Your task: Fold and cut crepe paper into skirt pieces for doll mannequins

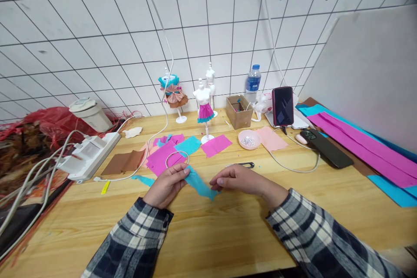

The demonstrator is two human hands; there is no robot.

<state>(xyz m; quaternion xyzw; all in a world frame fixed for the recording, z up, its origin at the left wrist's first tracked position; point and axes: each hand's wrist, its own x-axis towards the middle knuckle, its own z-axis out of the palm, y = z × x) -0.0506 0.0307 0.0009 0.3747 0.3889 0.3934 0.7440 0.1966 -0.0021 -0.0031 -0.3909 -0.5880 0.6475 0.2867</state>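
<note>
A strip of blue crepe paper [199, 185] stretches between my two hands above the wooden table [202, 230]. My left hand [168, 182] pinches its upper left end between thumb and fingers. At the strip's lower right end, my right hand [239, 180] has its thumb and fingers pressed together on the paper. Beyond them stands a small white mannequin [202, 95] in a magenta skirt with a blue hem. Magenta paper [163, 157], a blue piece [187, 145] and another magenta piece [216, 145] lie in front of it. A black-handled tool [246, 165] lies behind my right hand.
A power strip [89, 156] with cables is at left, near brown paper [124, 162]. Farther back are a decorated mannequin [174, 91], a cardboard box [239, 112], a bottle [253, 80] and a pink bowl [249, 139]. Phones [282, 106] and long paper strips [365, 147] occupy the right.
</note>
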